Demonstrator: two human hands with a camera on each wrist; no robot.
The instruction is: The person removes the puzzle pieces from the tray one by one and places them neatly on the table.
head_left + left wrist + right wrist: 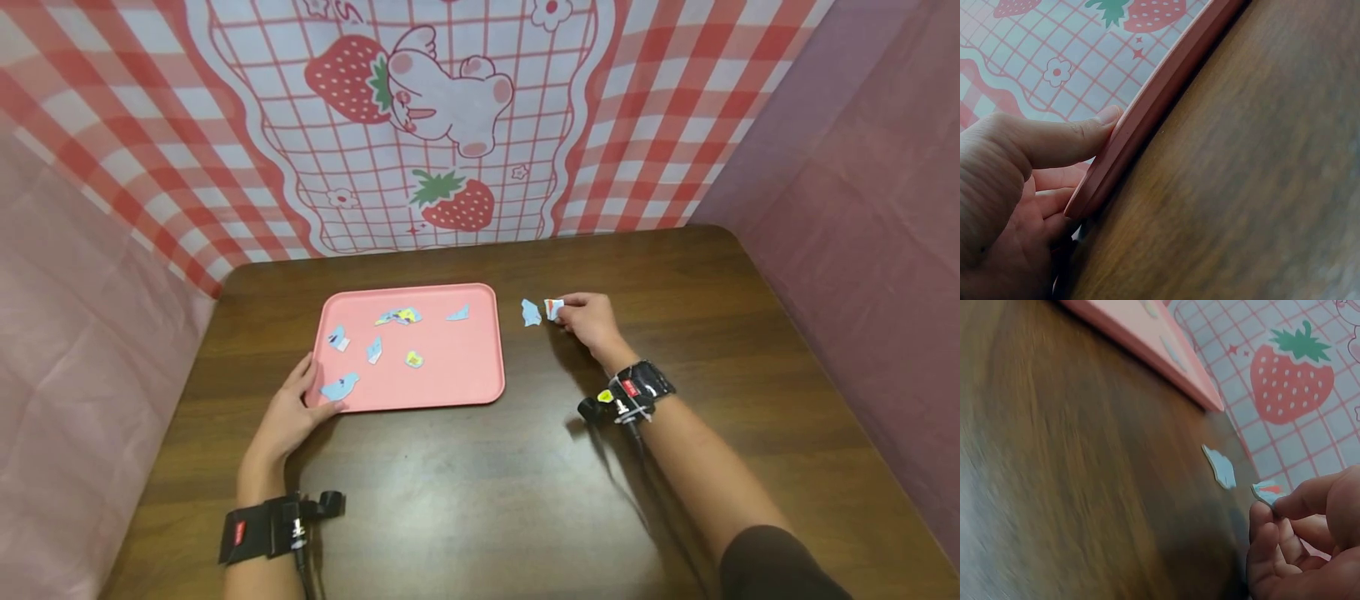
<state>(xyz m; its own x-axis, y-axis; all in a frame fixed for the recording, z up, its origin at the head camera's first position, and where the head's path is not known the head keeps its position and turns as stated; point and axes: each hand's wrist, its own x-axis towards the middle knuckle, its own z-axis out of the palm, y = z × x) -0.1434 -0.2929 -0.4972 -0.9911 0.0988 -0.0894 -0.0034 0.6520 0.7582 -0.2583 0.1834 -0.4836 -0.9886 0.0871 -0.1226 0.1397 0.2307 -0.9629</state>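
Note:
The pink tray (457, 367) lies on the table with several torn picture pieces on it. My left hand (288, 412) holds the tray's near left corner, thumb (1094, 128) against the front rim and fingers along the left side. To the right of the tray, my right hand (592, 321) pinches a small picture piece (1267, 489), white and blue with an orange patch, between thumb and fingers. Just left of it on the tabletop lies a light blue piece (531, 312) with ragged edges. A yellow-and-blue piece (401, 316) sits near the tray's back.
A blue piece (341, 387) lies by the tray's near left corner, close to my left thumb. The brown wooden table (450, 492) meets a red-and-white checked cloth (660, 125) at the back. Cables run from both wrist cameras along my arms.

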